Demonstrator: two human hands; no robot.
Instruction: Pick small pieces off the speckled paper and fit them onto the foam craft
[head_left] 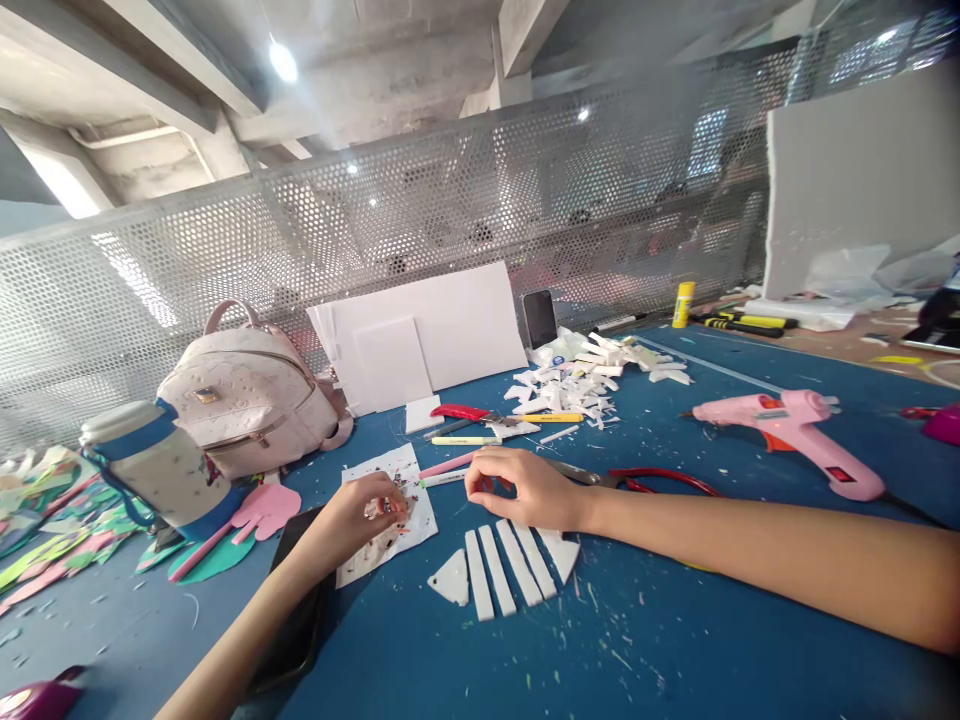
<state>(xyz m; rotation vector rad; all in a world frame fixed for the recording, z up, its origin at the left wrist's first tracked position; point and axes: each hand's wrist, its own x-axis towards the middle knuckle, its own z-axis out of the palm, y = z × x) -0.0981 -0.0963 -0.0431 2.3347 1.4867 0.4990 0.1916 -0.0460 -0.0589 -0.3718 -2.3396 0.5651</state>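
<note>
My left hand (pixel 373 510) hovers over a white sheet of paper (pixel 411 480) strewn with small dark and coloured specks. Its fingers are curled in with the tips together; whatever they may hold is too small to make out. My right hand (pixel 529 487) is above the blue table, thumb and forefinger bent into a closed loop, its contents hidden. Just below it, white foam strips (pixel 495 570) lie side by side. A rounded triangular foam piece (pixel 451 580) with a small hole sits at their left, and another foam piece (pixel 561 550) at their right.
Behind my hands lie red-handled pliers (pixel 461 412), pens and a heap of foam scraps (pixel 574 385). Red-handled scissors (pixel 660 478) are partly behind my right arm. A pink glue gun (pixel 795 430) rests at right. A tumbler (pixel 161 470) and backpack (pixel 244 400) stand left.
</note>
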